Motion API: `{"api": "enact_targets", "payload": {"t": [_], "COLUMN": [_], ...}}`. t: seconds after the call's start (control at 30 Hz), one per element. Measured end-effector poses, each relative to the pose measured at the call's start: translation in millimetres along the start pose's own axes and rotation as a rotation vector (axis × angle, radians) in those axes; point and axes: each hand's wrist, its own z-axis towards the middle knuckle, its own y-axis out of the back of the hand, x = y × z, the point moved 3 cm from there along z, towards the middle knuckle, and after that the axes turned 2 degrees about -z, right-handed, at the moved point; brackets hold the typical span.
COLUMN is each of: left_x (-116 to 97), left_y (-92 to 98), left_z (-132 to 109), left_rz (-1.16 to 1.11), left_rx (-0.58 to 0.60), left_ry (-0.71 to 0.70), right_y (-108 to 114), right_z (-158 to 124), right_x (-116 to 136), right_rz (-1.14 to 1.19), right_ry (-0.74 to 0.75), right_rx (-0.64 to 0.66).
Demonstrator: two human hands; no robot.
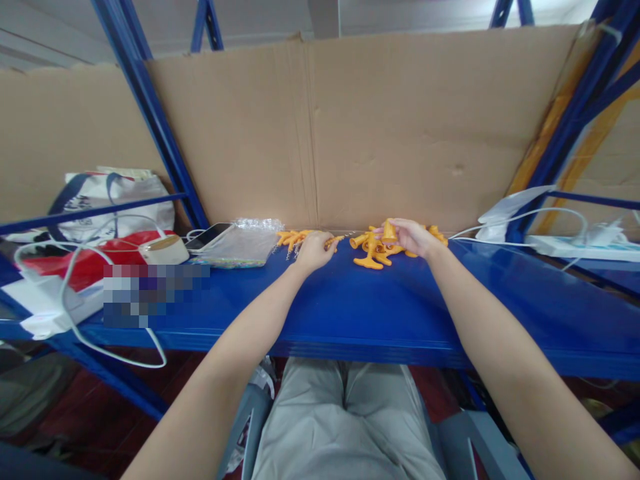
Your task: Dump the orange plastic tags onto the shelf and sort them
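Observation:
My left hand [315, 251] is closed, thumb and fingers pinched on a small orange plastic piece [339, 239]; a thin metal chain seems to run from its tip. Beside that hand lie several orange pieces [291, 237] with short chains hanging off them. My right hand [413, 237] grips an orange cup-shaped plastic piece [389, 233], held upright by its side. Beneath and around the right hand is a loose pile of orange plastic parts [371, 253], some with curved, hook-like ends. The right fingers hide part of this pile.
The blue shelf top [365, 310] backs onto a cardboard panel [400, 133]. To the left are a clear plastic bag [240, 247], a phone [213, 235], a white charger [164, 250], cables and a cloth bag [120, 203]. A white power strip [585, 247] lies right, beside a blue post [550, 147].

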Motion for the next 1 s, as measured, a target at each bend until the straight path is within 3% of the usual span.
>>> {"api": "enact_targets", "payload": {"t": [0.23,0.57,0.63,0.83,1.0], "left_x": [-0.1,-1.2,-0.9,-2.7,-3.9], "left_y": [-0.4,-0.8,-1.2,-0.6,0.7], "left_z": [-0.3,-0.1,-0.2,-0.8,-1.1], "left_rz": [0.009,-0.005,-0.009,-0.009,-0.009], "left_rx": [0.003,0.018,0.015,0.017,0.027], "left_ry": [-0.025,-0.037,-0.029,-0.022,-0.014], "right_y": [3.7,31.0,39.0,79.7,117.1], "right_z": [-5.0,0.1,-0.6,-13.7,-24.7], "right_x": [3.4,-4.0,-4.4,-4.5,-20.0], "right_rz": [0.041,-0.105,-0.125,-0.368,-0.492], "right_ry": [-0.027,0.000,0.004,0.119,0.081], "right_rx": [-0.055,-0.321,-0.468,-1.154,-1.403]}}
